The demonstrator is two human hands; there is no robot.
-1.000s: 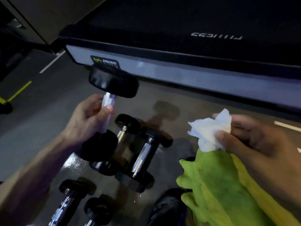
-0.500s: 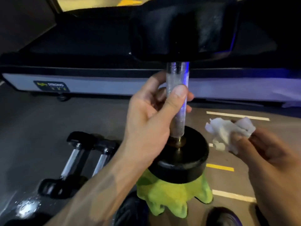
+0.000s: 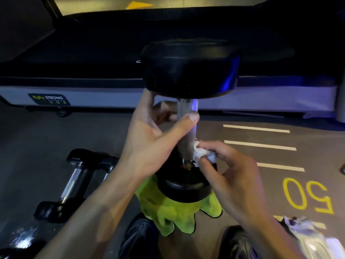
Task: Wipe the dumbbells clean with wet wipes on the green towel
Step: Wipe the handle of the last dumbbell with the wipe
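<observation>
A: Head cam: dumbbell stands upright, lower head sitting on the green towel.

B: Hands?

A: Left hand wrapped round the chrome handle, thumb across the front just below the upper head, fingers behind it. Right hand pinches a crumpled white wet wipe between thumb and fingertips, pressed against the bottom of the handle, just above the lower head.

B: Wipe on the head or the handle?

A: Handle, right side, near the collar. Can't tell whether it also touches the top face of the lower head.

B: Towel position?

A: Bunched under the dumbbell, hanging down between two dark shoes at the bottom edge. Whatever it rests on is hidden.

B: Other dumbbells?

A: Spare dumbbells lie on the grey floor to the left, black heads, chrome handles, side by side. Another black head is cut off at bottom left. Wet patch glints on the floor near it.

B: Anything else around?

A: Treadmill across the back, dark deck, pale side rail with a "STRONG" sticker. White stripes and a yellow "50" painted on the floor to the right. Shiny crumpled packet at bottom right, blurred, label unreadable.
</observation>
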